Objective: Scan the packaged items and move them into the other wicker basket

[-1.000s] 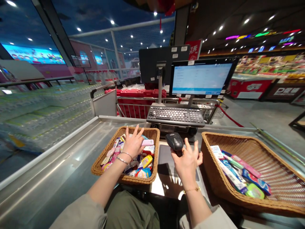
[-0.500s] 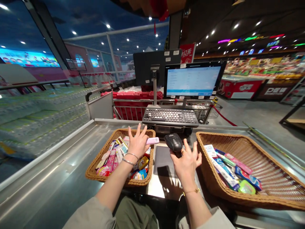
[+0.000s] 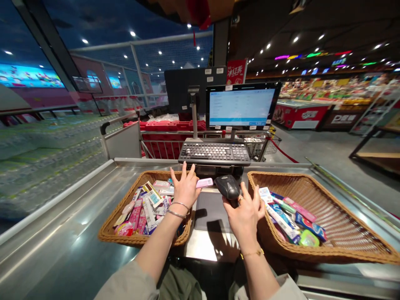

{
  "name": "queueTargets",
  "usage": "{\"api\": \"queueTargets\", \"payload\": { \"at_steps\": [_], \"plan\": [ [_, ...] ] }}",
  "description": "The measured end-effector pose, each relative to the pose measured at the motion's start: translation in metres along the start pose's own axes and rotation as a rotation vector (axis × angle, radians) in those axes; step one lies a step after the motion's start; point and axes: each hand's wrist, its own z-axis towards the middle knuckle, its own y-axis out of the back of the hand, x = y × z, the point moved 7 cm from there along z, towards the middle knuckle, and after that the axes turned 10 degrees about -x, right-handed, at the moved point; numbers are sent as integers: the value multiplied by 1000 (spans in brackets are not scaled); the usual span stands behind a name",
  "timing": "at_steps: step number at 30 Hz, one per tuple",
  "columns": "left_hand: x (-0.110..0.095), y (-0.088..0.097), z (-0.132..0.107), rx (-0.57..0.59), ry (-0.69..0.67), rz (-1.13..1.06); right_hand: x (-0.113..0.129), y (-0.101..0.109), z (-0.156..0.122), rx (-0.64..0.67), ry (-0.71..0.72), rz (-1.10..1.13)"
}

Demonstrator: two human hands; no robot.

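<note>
My left hand [image 3: 186,187] is above the right part of the left wicker basket [image 3: 108,227], pinching a slim pink box [image 3: 204,183] whose barcode end points right. Its other fingers are spread. My right hand [image 3: 245,210] grips a black handheld barcode scanner [image 3: 228,186], its head turned toward the pink box with a small gap between them. Small packets and boxes [image 3: 150,208] fill the left basket; my left forearm hides part of them. At right, the other wicker basket [image 3: 343,208] holds toothpaste boxes [image 3: 311,227], a pink pack and a green-lidded item [image 3: 309,238].
A keyboard [image 3: 215,152] and a lit monitor [image 3: 242,107] stand behind the counter. Between the baskets lies a grey plate [image 3: 209,210] set in the metal counter [image 3: 78,250]. A shopping cart [image 3: 162,143] with red contents stands beyond.
My left hand has moved right with the pink box, closer to the scanner. The view has turned slightly right. My right hand keeps its hold on the scanner.
</note>
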Motion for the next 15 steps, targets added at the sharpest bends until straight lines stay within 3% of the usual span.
{"api": "queueTargets", "payload": {
  "at_steps": [15],
  "plan": [
    [-22,-5,9,-67,47,-41,-14,11,5,61,26,12]
  ]
}}
